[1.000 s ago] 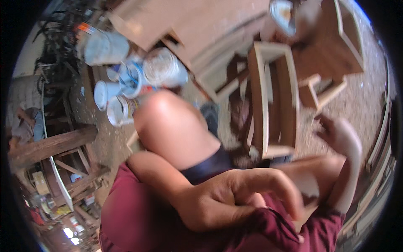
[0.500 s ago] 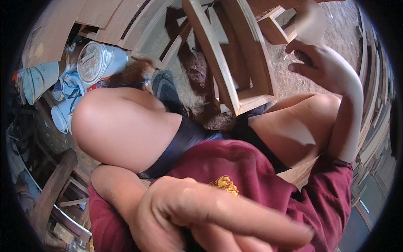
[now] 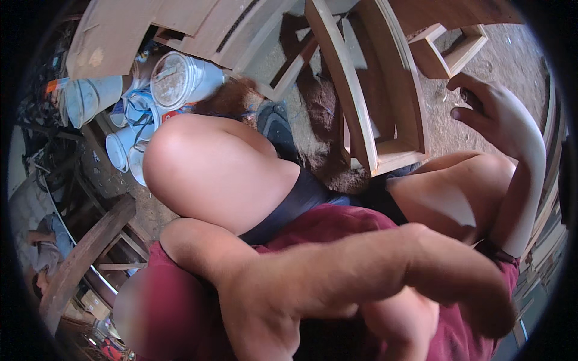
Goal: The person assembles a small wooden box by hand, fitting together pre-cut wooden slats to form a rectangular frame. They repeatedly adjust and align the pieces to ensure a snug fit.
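Observation:
My left hand (image 3: 361,271) is raised very close to the camera, across the lower part of the view. One finger reaches to the right, bent at the joint, and stands apart from the fingers below it. I see nothing held in it, though part of the hand is cut off by the lower edge. My right hand (image 3: 490,114) hangs loosely past my right knee, thumb and fingers parted, with nothing in it. Nearest to it is a small wooden box frame (image 3: 435,60). A long wooden frame (image 3: 346,87) stands between my legs, touched by neither hand.
White buckets (image 3: 208,81) and a pale blue bucket (image 3: 99,99) stand at the left. Wooden boards (image 3: 114,39) lie at the upper left. A curved wooden piece (image 3: 87,259) leans lower left, with another person (image 3: 51,246) beyond. Stacked planks line the right edge.
The view has shifted, so the surroundings sit further right. My left hand has moved up and right, and its pointing finger is now bent. My right hand stays loosely hanging by the knee.

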### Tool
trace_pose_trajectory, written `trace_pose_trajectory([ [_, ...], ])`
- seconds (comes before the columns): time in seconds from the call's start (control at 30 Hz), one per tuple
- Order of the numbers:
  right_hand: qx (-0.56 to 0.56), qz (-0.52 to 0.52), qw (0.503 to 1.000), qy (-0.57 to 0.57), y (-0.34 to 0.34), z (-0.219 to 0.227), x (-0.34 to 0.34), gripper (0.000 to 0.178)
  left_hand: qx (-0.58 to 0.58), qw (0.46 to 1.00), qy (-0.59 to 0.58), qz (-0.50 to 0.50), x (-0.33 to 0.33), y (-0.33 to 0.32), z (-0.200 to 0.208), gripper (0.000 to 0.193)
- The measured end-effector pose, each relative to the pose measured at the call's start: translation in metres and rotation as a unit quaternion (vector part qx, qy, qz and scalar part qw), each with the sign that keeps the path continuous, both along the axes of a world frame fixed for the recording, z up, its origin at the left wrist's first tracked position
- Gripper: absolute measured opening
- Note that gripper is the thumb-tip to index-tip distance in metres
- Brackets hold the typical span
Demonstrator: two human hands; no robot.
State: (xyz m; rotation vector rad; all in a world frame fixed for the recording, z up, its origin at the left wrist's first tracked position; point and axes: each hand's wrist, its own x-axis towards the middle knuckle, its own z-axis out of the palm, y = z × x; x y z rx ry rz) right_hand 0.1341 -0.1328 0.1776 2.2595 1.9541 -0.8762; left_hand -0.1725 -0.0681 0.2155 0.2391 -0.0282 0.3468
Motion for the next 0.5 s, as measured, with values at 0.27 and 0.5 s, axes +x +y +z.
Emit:
trace_pose_trajectory([
  [0.27,0.006,0.048,0.999,0.012,0.013,0.019,-0.002,0.038,0.049,0.996,0.045,0.055,-0.014,-0.011,-0.011,0.014],
  [0.5,-0.021,0.057,0.998,-0.011,0.006,0.016,0.002,0.039,0.06,0.996,0.062,0.02,-0.016,-0.013,-0.008,0.01],
])
